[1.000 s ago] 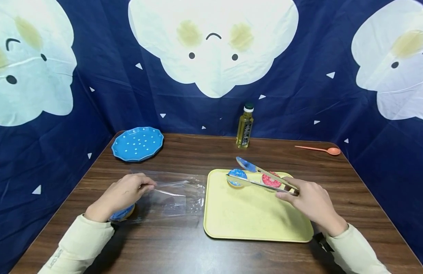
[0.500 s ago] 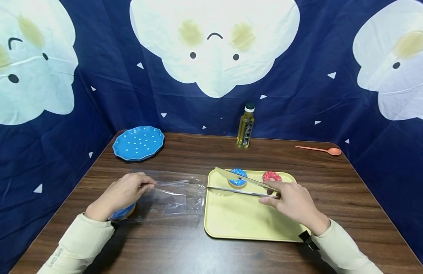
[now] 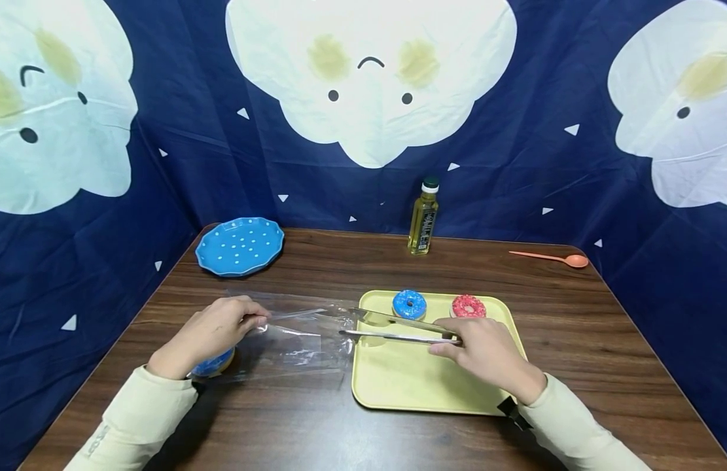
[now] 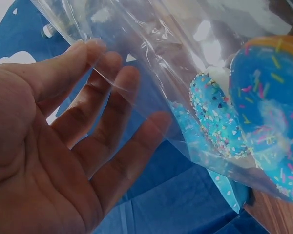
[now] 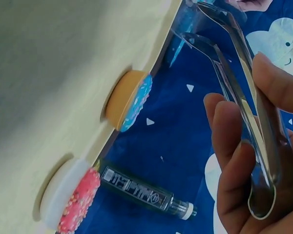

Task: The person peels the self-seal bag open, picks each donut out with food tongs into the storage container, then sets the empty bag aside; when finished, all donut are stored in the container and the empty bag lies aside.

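My left hand (image 3: 216,330) pinches the edge of a clear plastic bag (image 3: 328,356) between thumb and fingertips. Inside the bag is a blue-iced doughnut (image 3: 212,365), partly hidden by the wrist; the left wrist view shows a large sprinkled doughnut (image 4: 268,107) and a smaller blue one (image 4: 217,117) beside it. Metal tongs (image 3: 392,337) are in my right hand (image 3: 487,350), arms spread and nothing between them. Their tips reach past the left rim of the yellow tray (image 3: 434,386), over the bag's right end. A blue doughnut (image 3: 401,307) and a red-iced doughnut (image 3: 461,307) lie on the tray.
At the back left stands a blue dotted plate (image 3: 239,248). An oil bottle (image 3: 423,222) is upright near the back edge, and an orange spoon (image 3: 575,261) lies at the back right. Dark blue cloth (image 3: 351,190) hangs around the wooden table (image 3: 316,425).
My right hand has carried the tongs leftwards, from above the tray's blue doughnut to the bag's right end. My left hand and the bag have stayed nearly still.
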Tool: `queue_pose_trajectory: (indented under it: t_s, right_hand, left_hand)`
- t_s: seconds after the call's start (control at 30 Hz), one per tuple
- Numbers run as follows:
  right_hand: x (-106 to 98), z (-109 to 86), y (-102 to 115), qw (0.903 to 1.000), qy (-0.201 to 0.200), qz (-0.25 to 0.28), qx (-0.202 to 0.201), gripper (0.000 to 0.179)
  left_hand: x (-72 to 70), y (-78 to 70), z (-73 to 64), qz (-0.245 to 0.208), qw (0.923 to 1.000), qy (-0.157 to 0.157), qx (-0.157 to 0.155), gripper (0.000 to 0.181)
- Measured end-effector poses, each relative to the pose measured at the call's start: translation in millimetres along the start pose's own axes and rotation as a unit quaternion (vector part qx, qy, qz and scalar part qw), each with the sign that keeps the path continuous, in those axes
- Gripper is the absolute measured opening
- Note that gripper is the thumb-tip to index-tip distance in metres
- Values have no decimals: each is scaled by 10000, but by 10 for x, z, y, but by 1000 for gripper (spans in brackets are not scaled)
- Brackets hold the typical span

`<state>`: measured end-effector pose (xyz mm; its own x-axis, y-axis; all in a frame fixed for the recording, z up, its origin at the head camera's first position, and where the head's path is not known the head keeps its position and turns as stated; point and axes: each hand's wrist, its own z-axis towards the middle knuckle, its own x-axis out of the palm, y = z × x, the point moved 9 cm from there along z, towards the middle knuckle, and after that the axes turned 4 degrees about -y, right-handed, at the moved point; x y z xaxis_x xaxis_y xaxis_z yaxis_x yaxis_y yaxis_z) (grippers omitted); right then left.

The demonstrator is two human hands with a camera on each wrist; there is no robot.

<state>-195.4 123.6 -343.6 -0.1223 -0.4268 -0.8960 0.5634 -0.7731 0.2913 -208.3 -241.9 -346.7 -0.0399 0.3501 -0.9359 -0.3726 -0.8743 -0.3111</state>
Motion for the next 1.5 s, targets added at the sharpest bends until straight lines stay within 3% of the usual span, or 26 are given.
queue_pose_trajectory:
  t_s: [0.33, 0.63, 0.77, 0.93, 1.1, 1.2, 1.33, 1.5]
  right_hand:
    - [133, 133, 166, 9988, -20, -256, -412, 32]
    - [402, 338, 376, 9967, 157, -283, -751, 44]
    - [523, 416, 453, 9964, 369, -196, -740, 43]
    - [648, 475, 454, 9956, 795, 222, -432, 44]
    - [730, 469, 375, 9874, 1385, 747, -149, 59]
    - [752, 465, 357, 9825, 1586, 952, -217, 50]
    - [760, 502, 413, 9852, 1380, 858, -539, 26]
    - [833, 601, 560, 9873, 1137, 750, -821, 27]
  left_hand:
    - [-15, 1, -12, 25, 10000, -21, 26, 10]
    - [-27, -9, -18, -2, 10000, -36, 11, 11]
    - [-30, -17, -21, 10, 10000, -56, 49, 10]
    - [-25, -6, -26, -17, 10000, -16, -11, 11]
    - [-25, -8, -27, -19, 10000, -29, -8, 11]
    - [-31, -9, -26, -18, 10000, -33, -5, 10]
    - [-38, -13, -25, -5, 10000, -24, -5, 11]
    - [-43, -19, -20, -11, 10000, -74, 20, 11]
